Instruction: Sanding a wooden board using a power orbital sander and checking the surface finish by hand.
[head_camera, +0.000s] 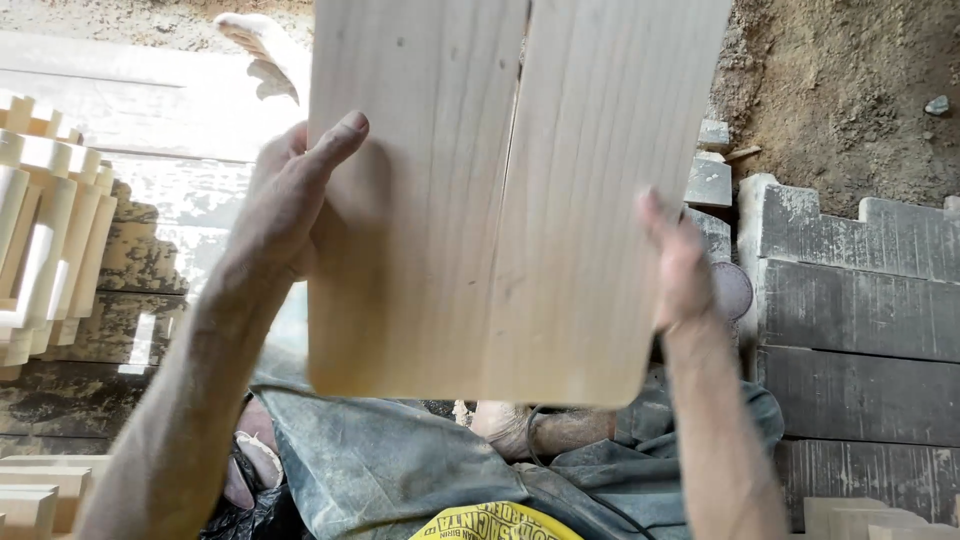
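Note:
Two pale wooden boards are held side by side, edge to edge, upright in front of me. The left board (410, 200) is gripped at its left edge by my left hand (290, 200), thumb lying across its face. The right board (600, 200) is gripped at its right edge by my right hand (680, 265), fingers curled around the edge. A thin dark seam runs between the boards. Below them my legs in dusty grey trousers (400, 470) are visible.
A stack of small pale wood pieces (45, 230) stands at the left. Weathered planks (150, 120) lie behind it. Dark dusty beams (860, 310) lie at the right, with bare earth (850, 80) beyond. More cut wood blocks (40, 490) sit at the lower left.

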